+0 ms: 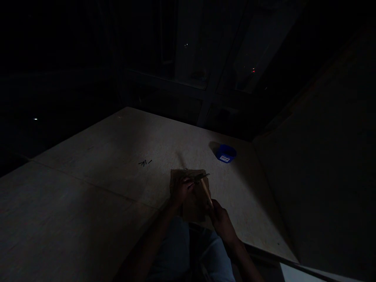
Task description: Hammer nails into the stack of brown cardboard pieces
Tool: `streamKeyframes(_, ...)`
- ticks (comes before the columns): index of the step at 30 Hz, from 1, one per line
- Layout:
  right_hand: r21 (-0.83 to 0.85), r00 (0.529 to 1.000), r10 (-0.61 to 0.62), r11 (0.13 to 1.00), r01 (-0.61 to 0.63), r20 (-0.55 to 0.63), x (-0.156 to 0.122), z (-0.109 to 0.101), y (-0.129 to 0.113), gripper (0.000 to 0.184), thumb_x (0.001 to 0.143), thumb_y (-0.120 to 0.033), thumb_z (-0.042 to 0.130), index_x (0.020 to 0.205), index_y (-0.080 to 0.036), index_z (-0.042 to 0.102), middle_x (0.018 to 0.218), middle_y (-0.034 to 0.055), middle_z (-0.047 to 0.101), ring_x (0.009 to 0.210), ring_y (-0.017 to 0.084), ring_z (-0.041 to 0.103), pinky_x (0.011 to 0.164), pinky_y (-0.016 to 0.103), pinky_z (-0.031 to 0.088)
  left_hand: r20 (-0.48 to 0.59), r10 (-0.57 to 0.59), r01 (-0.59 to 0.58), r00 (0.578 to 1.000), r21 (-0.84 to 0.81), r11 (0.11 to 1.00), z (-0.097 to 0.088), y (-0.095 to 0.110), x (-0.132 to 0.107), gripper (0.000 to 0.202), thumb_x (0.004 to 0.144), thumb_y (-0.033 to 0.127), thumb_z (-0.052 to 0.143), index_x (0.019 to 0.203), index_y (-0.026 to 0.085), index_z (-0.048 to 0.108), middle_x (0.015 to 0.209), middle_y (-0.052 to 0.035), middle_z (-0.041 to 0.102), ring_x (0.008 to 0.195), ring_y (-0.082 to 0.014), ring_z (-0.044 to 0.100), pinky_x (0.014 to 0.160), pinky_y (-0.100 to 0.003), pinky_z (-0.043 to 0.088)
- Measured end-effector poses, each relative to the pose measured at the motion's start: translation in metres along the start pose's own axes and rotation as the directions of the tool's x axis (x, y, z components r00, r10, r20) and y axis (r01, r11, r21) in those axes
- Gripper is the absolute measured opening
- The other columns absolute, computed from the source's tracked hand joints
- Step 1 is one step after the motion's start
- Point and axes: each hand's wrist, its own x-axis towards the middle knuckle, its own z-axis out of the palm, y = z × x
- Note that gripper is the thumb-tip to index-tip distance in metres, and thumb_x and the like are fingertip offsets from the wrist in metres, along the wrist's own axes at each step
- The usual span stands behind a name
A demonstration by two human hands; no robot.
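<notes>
In dim light a small brown wooden piece point(190, 203) lies on a large plywood sheet point(117, 156). My right hand point(221, 220) is closed around the wooden handle of a hammer point(205, 188), whose dark head hangs over the piece's far end. My left hand point(182, 190) rests on the piece with fingers pinched together near the hammer head; what they pinch is too small to make out.
A blue round container point(226, 153) stands on the sheet to the far right. Several dark nails point(144, 162) lie loose to the left. An upright board point(323, 164) rises on the right. Dark window frames point(211, 90) stand beyond.
</notes>
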Motion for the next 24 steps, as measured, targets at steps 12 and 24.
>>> streamKeyframes(12, -0.097, 0.991, 0.107, 0.990, -0.099, 0.079, 0.011, 0.003, 0.012, 0.050, 0.096, -0.057, 0.042, 0.117, -0.016, 0.063, 0.086, 0.0120, 0.077, 0.072, 0.024, 0.069, 0.063, 0.029, 0.047, 0.015, 0.030, -0.030, 0.999, -0.023, 0.999, 0.000, -0.003, 0.002, 0.015, 0.091, 0.020, 0.066, 0.096, 0.025, 0.079, 0.103, -0.0057, 0.074, 0.099, -0.0222, 0.065, 0.091, -0.040, 0.050)
streamKeyframes(24, -0.028, 0.997, 0.068, 0.997, -0.067, 0.044, 0.008, 0.004, 0.011, 0.056, 0.094, -0.066, 0.042, 0.118, -0.019, 0.062, 0.091, 0.0108, 0.076, 0.077, 0.024, 0.069, 0.067, 0.029, 0.049, 0.014, -0.026, 0.027, 1.000, -0.049, 0.998, -0.001, -0.004, 0.003, 0.014, 0.089, 0.021, 0.069, 0.096, 0.025, 0.080, 0.104, -0.0054, 0.075, 0.099, -0.0220, 0.066, 0.092, -0.040, 0.051)
